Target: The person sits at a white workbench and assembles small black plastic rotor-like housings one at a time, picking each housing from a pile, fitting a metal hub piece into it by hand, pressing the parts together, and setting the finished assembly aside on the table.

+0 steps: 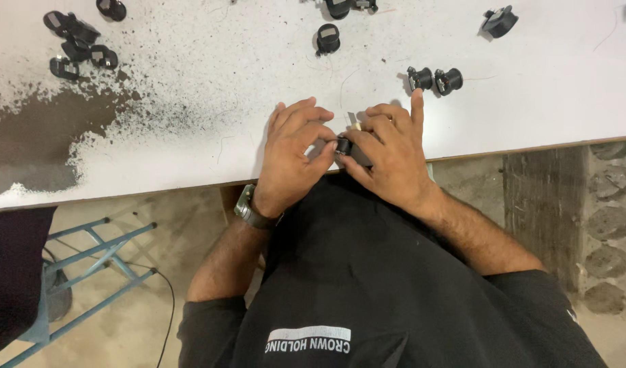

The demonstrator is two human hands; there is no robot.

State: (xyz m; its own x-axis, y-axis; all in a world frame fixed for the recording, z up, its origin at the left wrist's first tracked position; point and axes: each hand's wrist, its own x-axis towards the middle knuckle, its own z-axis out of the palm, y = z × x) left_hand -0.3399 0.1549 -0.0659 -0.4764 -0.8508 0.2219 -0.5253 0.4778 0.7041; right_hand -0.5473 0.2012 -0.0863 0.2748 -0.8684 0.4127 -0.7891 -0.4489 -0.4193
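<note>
A small black part (343, 145) is pinched between left hand (292, 153) and right hand (388, 160) — judged light, rigid, best gripped by its sides; similar parts (434, 80) lie just beyond the right fingertips.

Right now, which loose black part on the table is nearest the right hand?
The left one of the pair just beyond the right hand, by its raised index finger; the other black parts lie farther up the white table.

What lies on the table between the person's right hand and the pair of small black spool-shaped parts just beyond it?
In the head view, only bare white tabletop separates the right hand from the pair of small black spool-shaped parts; its raised index finger points toward them.
</note>
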